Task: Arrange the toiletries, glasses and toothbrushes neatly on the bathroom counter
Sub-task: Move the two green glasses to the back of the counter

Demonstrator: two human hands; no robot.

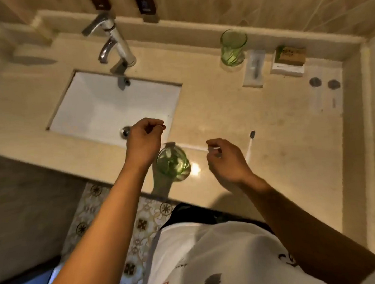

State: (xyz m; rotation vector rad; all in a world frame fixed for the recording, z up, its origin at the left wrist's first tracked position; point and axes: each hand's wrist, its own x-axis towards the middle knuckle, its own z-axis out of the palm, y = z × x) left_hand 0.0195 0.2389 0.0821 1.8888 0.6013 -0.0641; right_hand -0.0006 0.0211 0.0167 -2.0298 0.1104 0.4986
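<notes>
A green glass (173,162) stands near the counter's front edge, between my two hands. My left hand (144,142) hovers just left of it over the sink's corner, fingers curled, with nothing visible in them. My right hand (225,161) pinches the end of a thin white toothbrush handle (193,147) that points left toward the glass. A second toothbrush (250,141) with a dark head lies beside that hand, its lower end hidden behind it. A second green glass (233,47) stands at the back wall, next to a wrapped toothbrush (253,69) and a boxed soap (288,59).
The white sink (89,108) and chrome tap (116,39) fill the counter's left half. Two small clear bottles with dark caps (315,82) (334,83) lie at the right by the side wall. A raised ledge (176,28) runs along the back.
</notes>
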